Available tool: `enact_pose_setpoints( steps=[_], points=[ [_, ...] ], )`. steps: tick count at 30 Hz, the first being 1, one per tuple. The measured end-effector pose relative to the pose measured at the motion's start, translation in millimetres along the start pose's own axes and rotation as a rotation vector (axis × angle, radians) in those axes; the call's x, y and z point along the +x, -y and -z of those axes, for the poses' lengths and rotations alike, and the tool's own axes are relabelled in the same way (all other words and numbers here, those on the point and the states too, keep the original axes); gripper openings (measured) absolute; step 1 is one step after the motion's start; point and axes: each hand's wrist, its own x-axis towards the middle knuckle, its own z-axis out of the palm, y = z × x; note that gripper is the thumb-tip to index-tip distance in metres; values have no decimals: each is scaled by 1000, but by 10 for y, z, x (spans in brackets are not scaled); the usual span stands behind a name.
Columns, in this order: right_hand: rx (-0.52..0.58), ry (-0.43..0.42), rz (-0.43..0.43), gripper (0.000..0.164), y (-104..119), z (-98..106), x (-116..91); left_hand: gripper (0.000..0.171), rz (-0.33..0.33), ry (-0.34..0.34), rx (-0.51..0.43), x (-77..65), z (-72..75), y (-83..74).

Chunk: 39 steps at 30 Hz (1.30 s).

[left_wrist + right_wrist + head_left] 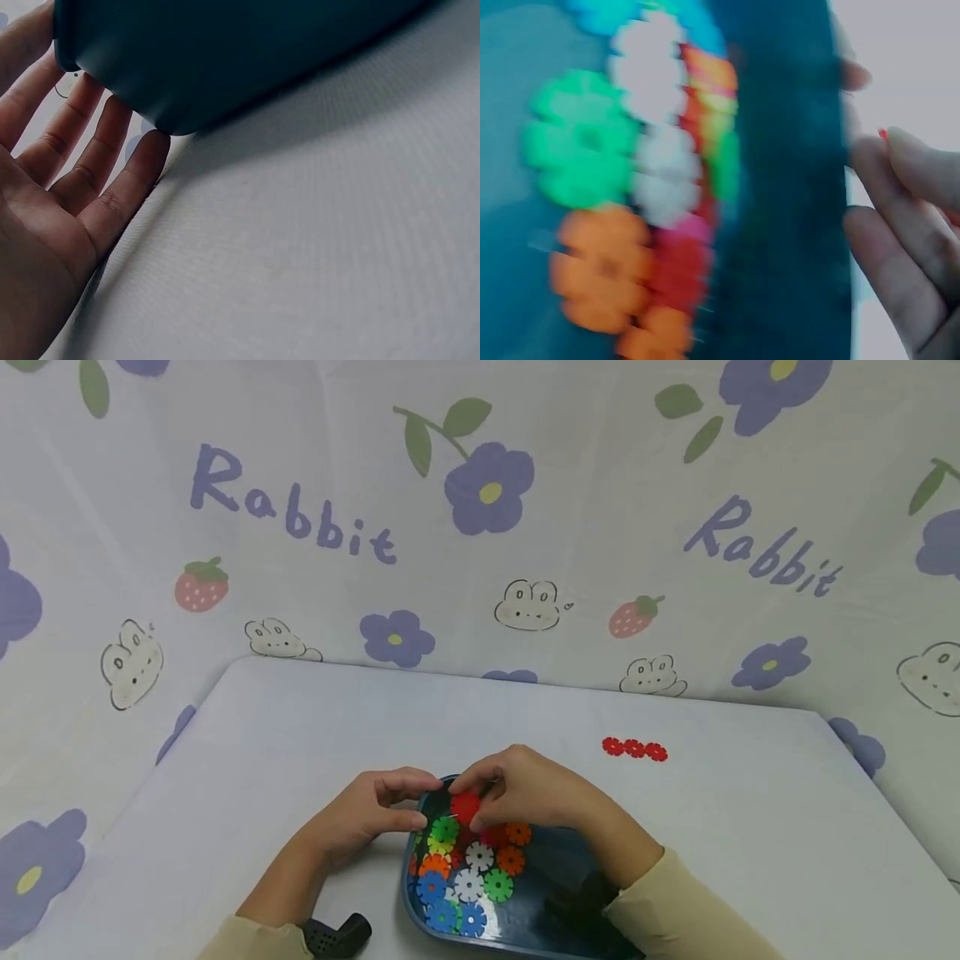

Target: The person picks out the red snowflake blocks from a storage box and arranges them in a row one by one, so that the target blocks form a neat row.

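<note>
A dark blue tray (547,860) holds several plastic snowflake discs, among them a green one (498,885), a white one (469,885) and an orange one (604,268). My right hand (525,789) is over the tray's far left part and pinches a red snowflake disc (465,807) between thumb and finger. In the right wrist view only a sliver of red shows at the fingertips. At the tray's left end, my left hand (367,810) touches the rim. Its fingers (124,169) are fairly straight against the outer wall in the left wrist view.
Three red discs joined in a row (634,748) lie on the white table (337,718), to the right behind the tray. A black device (339,937) is by my left wrist. A printed curtain (570,527) hangs behind the table.
</note>
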Motion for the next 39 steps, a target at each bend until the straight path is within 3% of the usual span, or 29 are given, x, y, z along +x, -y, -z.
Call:
enact_pose_setpoints(
  steps=[8, 17, 28, 32, 39],
  points=[
    [64, -82, 46, 39, 25, 221, -192, 38, 14, -10, 22, 31, -2, -28],
    [92, -239, 111, 36, 14, 413, -400, 38, 7, -26, 23, 29, -21, -37],
    [161, -456, 117, 37, -272, 790, -703, 39, 42, -49, 37, 2, -24, -41],
    [158, -586, 39, 42, -513, 960, -826, 39, 41, -51, 35, 1, -24, -31],
    [142, -748, -229, 54, -1179, 1130, -969, 39, 40, -55, 40, -4, -35, -18]
  ],
)
